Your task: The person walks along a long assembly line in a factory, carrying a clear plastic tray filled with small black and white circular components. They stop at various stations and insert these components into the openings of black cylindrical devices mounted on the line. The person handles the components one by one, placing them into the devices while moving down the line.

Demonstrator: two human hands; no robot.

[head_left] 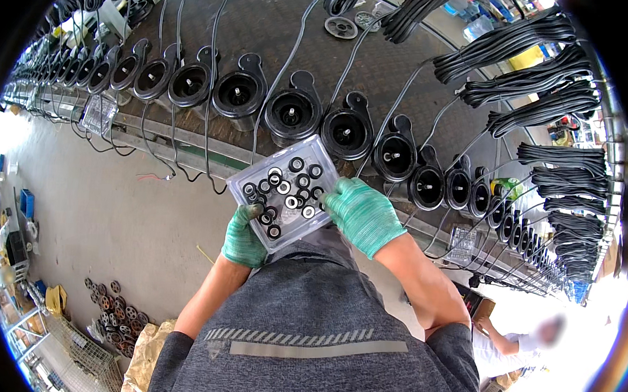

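A clear plastic tray point(253, 177) holding several small black rings and seals sits in front of my chest. My left hand point(243, 236), in a green glove, grips the tray's near left corner with the thumb on its rim. My right hand point(361, 213), also gloved in green, holds the tray's right edge, fingers curled toward the rings. Beyond the tray a long row of black round pump housings point(291, 114) with cables stands on a conveyor line.
Bundles of coiled black cable point(537, 69) hang at the upper right. Another clear tray point(98, 114) rests on the line's rail at left, a third point(464, 241) at right. Round metal parts point(116, 313) lie on the floor lower left. Another person point(525, 342) stands lower right.
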